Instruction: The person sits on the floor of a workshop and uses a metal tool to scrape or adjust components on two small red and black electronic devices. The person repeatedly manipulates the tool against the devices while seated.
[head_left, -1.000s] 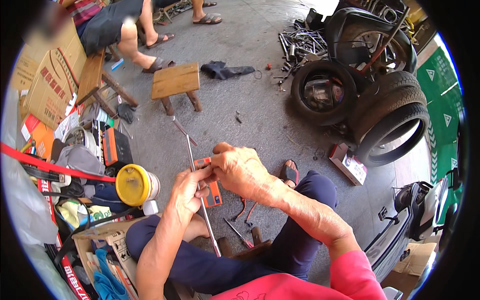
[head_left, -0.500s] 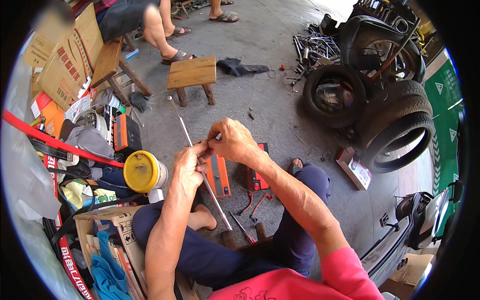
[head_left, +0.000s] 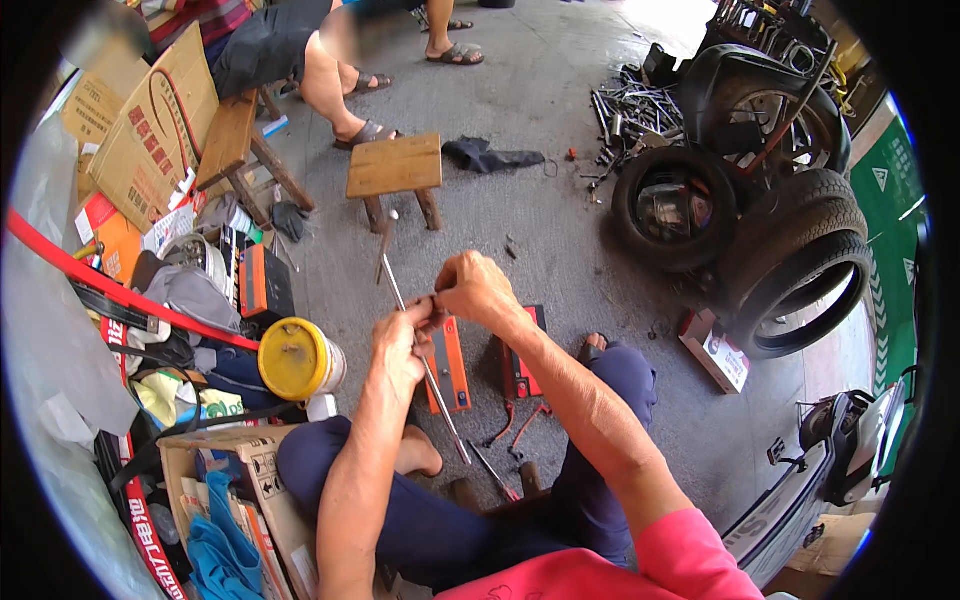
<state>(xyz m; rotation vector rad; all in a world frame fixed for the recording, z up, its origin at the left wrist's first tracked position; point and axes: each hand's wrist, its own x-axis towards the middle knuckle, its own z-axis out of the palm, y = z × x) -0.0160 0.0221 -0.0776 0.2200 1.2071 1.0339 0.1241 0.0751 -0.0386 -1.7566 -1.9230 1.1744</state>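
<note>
My left hand (head_left: 400,345) is closed around a long, thin shiny metal rod (head_left: 452,426), held slanting, with its lower end near my knees. A small pale knob tops the rod's far end, beside a thin brownish piece. My right hand (head_left: 478,287) is bent over, its fingers pinched together against my left fingertips. Whatever lies between those fingertips is too small or hidden to make out. Below my hands, an orange-topped block like a battery (head_left: 452,372) stands on the floor. Beside it is a red and black one (head_left: 524,372), with red cables (head_left: 520,432) near it.
A wooden stool (head_left: 395,165) stands ahead, with other people's legs behind it. To the left are a yellow-lidded bucket (head_left: 292,358) and an open cardboard box (head_left: 270,480). Tyres (head_left: 800,290) and a heap of metal tools (head_left: 640,110) lie right. A screwdriver-like tool (head_left: 492,470) lies near my feet.
The rod has swung more upright, its far end shifting right. Both hands have moved slightly right and down in the picture, still together. The whole view has shifted a little.
</note>
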